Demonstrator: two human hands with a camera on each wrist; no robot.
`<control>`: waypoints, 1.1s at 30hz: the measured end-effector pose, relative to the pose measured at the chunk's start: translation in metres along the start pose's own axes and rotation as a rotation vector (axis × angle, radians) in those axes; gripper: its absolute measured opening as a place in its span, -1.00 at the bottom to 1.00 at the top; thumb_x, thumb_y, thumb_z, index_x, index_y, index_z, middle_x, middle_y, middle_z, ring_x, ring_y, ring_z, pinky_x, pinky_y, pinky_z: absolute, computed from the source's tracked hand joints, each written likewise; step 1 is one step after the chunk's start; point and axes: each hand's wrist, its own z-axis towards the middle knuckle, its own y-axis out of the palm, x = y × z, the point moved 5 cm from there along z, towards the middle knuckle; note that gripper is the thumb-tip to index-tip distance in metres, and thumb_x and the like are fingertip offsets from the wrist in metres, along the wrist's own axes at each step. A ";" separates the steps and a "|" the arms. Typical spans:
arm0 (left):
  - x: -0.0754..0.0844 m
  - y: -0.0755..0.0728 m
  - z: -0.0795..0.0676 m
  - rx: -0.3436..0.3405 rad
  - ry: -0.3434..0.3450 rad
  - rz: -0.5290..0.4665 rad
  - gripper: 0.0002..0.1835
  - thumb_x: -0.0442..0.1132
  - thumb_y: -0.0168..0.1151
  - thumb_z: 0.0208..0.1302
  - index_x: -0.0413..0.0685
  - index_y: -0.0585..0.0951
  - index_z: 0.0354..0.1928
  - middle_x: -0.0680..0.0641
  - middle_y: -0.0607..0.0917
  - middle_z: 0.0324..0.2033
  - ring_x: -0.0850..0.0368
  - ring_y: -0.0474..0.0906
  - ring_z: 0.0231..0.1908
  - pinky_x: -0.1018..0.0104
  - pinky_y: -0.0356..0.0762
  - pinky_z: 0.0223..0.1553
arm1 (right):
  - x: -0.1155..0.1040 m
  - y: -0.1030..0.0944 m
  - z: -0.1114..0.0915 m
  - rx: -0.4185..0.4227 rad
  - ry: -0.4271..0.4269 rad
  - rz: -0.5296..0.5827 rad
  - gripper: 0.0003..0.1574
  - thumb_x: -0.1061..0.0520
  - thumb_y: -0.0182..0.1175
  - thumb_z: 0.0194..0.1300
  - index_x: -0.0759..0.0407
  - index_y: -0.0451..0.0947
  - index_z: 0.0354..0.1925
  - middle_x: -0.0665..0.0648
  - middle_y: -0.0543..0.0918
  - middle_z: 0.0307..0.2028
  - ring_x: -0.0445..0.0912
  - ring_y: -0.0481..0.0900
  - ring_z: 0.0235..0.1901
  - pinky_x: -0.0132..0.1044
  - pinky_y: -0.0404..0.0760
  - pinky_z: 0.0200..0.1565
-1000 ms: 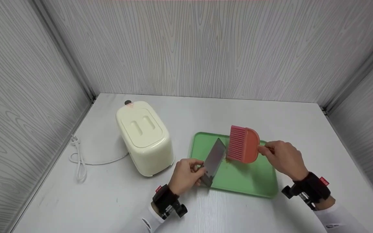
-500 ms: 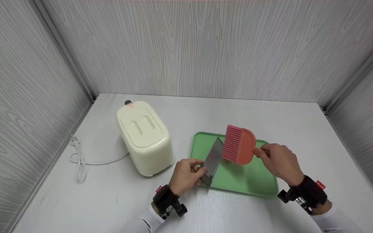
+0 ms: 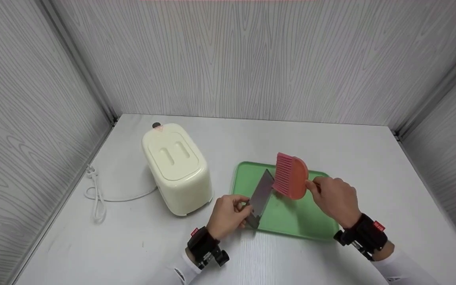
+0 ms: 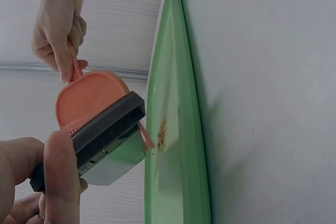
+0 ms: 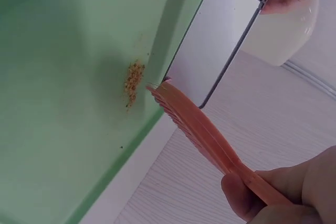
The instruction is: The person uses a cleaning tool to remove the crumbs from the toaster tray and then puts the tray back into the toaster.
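Note:
Tilted over the green tray (image 3: 295, 221) is a thin metal crumb tray (image 3: 261, 194) with a dark end piece. My left hand (image 3: 228, 215) pinches it by that end. In my right hand (image 3: 335, 200) is the handle of an orange-red brush (image 3: 298, 180), whose pink bristles (image 3: 283, 174) come right up to the crumb tray's edge. The right wrist view has the brush tip (image 5: 164, 86) overlapping that metal edge. A small heap of brown crumbs (image 5: 133, 81) lies on the green tray below; the left wrist view shows these crumbs (image 4: 161, 136) too.
A cream toaster (image 3: 176, 158) with a lid stands left of the green tray. Its white cord (image 3: 127, 200) runs left to a bundled plug (image 3: 95, 178). Grey wood-grain panels (image 3: 236, 59) wall the white table at the back and both sides.
My right hand has moved left with the brush, bringing the bristles to the crumb tray's edge. The left hand and crumb tray have hardly moved.

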 end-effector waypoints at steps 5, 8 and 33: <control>-0.001 0.000 0.000 0.002 -0.002 0.007 -0.74 -0.40 0.35 0.33 -0.35 0.72 0.03 0.10 0.61 -0.61 0.30 0.55 -0.72 0.40 0.64 -0.65 | 0.002 0.001 0.001 0.033 -0.004 -0.022 -0.52 0.06 0.29 0.47 0.08 0.47 -0.62 -0.09 0.23 -0.76 -0.20 0.21 -0.73 -0.36 0.10 -0.69; -0.002 0.000 0.000 0.006 0.005 0.010 -0.74 -0.40 0.36 0.32 -0.36 0.72 0.02 0.09 0.60 -0.61 0.30 0.54 -0.72 0.41 0.63 -0.66 | 0.004 0.002 0.001 0.044 -0.004 -0.020 -0.50 0.05 0.27 0.48 0.07 0.43 -0.63 -0.09 0.22 -0.75 -0.19 0.20 -0.72 -0.36 0.09 -0.68; 0.000 -0.001 0.000 0.020 0.031 0.067 -0.74 -0.42 0.32 0.32 -0.35 0.73 0.02 0.08 0.64 -0.61 0.31 0.55 -0.73 0.42 0.61 -0.66 | -0.002 -0.004 0.008 0.120 -0.026 0.017 -0.55 0.03 0.25 0.50 0.10 0.52 -0.56 -0.09 0.26 -0.73 -0.18 0.21 -0.70 -0.35 0.09 -0.66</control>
